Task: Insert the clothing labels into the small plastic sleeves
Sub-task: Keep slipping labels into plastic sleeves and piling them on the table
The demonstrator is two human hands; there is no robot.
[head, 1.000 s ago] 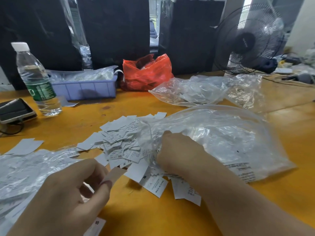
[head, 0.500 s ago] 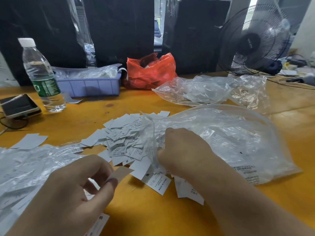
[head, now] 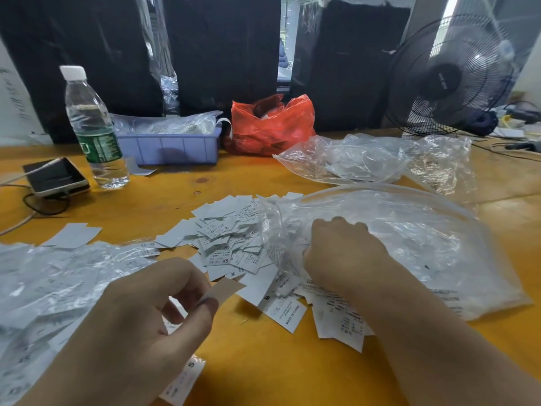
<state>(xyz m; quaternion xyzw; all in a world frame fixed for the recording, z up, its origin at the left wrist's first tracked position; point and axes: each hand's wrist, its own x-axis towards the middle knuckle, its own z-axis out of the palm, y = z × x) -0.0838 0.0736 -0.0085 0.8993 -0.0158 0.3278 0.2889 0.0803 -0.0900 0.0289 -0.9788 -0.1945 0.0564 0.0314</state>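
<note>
Many crinkled filled sleeves [head: 55,285] lay glossy beside the left hand [head: 131,326], whose thumb and forefinger pinched a small flat clear sleeve [head: 224,291], its free end pointing toward the heap of stiff white rectangular labels [head: 231,244] just beyond the fingertips. The right hand [head: 342,253], knuckles up, had its fingers curled down into the mouth of a big, wrinkled clear bag [head: 409,244]; what they gripped could not be told.

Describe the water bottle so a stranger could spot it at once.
Start at the yellow wooden table and look to its far left edge. There, between a phone and a purple tray, stands the water bottle. It is the only upright clear thing there, with a white cap and a green label.
</note>
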